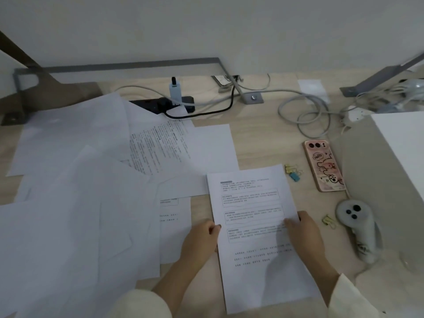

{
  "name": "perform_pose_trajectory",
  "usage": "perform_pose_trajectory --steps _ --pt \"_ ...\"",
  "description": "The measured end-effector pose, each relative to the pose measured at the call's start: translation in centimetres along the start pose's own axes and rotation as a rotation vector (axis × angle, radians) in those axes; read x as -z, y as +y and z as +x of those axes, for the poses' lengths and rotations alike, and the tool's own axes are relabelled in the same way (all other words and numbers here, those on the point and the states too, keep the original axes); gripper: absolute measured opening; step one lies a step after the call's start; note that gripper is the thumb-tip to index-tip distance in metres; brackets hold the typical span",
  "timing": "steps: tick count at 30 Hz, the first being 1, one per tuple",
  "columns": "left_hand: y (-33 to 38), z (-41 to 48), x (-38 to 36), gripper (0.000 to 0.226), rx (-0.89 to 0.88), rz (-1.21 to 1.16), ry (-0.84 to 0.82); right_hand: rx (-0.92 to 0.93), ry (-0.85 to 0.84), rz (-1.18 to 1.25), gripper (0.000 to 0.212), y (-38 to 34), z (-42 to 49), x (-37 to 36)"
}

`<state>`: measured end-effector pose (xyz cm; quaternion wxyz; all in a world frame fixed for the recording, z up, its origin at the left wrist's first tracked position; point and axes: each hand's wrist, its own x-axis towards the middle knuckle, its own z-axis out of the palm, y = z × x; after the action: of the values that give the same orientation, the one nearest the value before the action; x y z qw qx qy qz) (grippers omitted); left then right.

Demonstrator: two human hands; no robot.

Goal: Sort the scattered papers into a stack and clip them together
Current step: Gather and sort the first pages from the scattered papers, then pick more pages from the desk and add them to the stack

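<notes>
**Papers (pixel 68 180) fanned left, one printed sheet held in both hands**

The papers lie loose and overlapping across the left half of the counter (pixel 259 143), at mixed angles, most of them blank side up. One printed sheet (pixel 252 203) is apart from them, straight ahead of the person. Its long axis runs away from the body, with the far end leaning slightly left.

The left hand (pixel 202 237) pinches the sheet's left edge, thumb on the printed face and fingers tucked under. The right hand (pixel 302 235) grips the right edge opposite, thumb lying over the text.

The relation that matters is sideways. The loose spread begins just beside the left hand, with its nearest sheets almost under that wrist, so the left hand is the nearer one for gathering more. The binder clips (pixel 292 172), a yellow and blue cluster, lie beyond the sheet's far right corner. A lone yellow clip (pixel 328 221) sits just beside the right hand, so clipping looks like that hand's job.

Several things stay unclear:
- The held piece could be a single sheet or a few already squared.
- The left fingers under the sheet are hidden.
- The print is too blurred to read.
- The spread runs off the left and bottom edges, so the sheets cannot be counted.
- The sleeves cover the sheet's near corners.
</notes>
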<state>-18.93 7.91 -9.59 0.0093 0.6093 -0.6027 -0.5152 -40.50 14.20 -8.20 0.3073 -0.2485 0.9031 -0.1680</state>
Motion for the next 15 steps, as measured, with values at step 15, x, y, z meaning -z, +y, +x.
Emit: perform_pose_trajectory --steps 15 --pt "-2.6 -1.8 5.5 0.012 -0.155 0.128 0.252 0.254 0.032 -0.182 0.047 -6.6 -2.9 -2.1"
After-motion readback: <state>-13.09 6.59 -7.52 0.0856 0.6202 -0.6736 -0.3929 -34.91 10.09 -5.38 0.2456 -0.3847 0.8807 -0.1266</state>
